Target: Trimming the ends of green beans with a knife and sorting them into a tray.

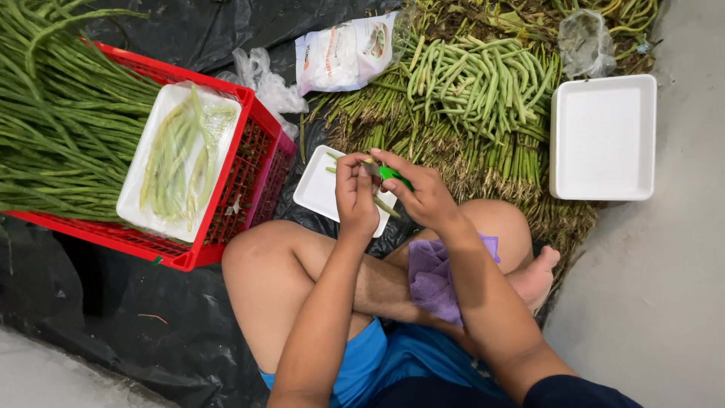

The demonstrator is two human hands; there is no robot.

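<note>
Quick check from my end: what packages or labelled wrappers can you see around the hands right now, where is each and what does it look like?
Printed pouch: top centre, lying flat on the black sheet; white plastic with orange and green print.
Clear bag: top right, crumpled on the green stalks; no print that can be made out.
Crumpled clear plastic: beside the red crate; unprinted.
No signs or screens.

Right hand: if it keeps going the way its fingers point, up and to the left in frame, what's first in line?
The left hand: the right hand fingers nearly touch it over the small white tray. Past that, probably the red crate; depth unclear.
</note>
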